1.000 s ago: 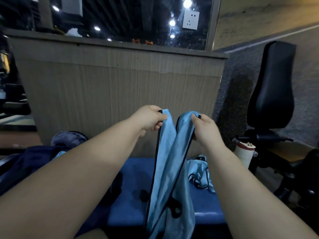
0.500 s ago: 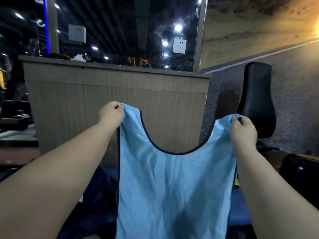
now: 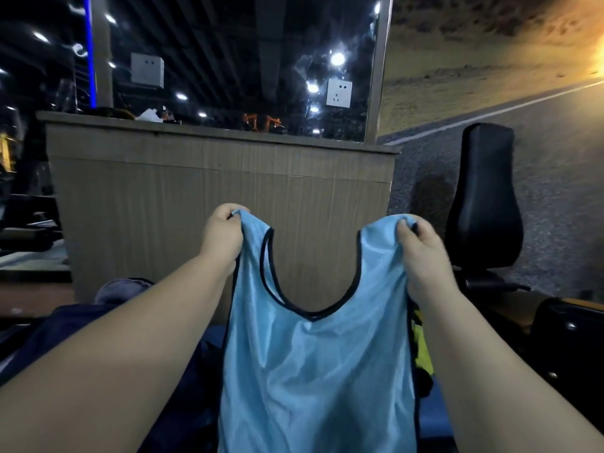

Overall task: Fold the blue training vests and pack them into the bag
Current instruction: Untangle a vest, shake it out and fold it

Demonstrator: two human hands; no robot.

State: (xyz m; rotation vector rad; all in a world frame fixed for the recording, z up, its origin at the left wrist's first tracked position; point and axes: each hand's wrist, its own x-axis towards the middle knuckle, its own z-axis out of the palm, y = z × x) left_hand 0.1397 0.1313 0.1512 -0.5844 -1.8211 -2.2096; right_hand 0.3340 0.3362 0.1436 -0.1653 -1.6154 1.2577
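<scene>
A light blue training vest (image 3: pixel 313 371) with dark trim hangs spread flat in front of me. My left hand (image 3: pixel 222 237) pinches its left shoulder strap and my right hand (image 3: pixel 421 246) pinches the right strap, both held up at about the same height. The vest's U-shaped neckline shows between the hands. A dark navy bag (image 3: pixel 65 331) lies low on the left, mostly hidden behind my left forearm. A bit of yellow fabric (image 3: pixel 421 348) peeks out behind the vest's right edge.
A wood-grain partition (image 3: pixel 222 204) stands straight ahead with a mirror above it. A black padded gym seat (image 3: pixel 483 204) stands on the right. A blue bench surface (image 3: pixel 428 423) shows under the vest at the lower right.
One second ago the straps were held together with the vest bunched. I pulled my hands apart and spread it flat; since half a second ago the hands have come somewhat closer together.
</scene>
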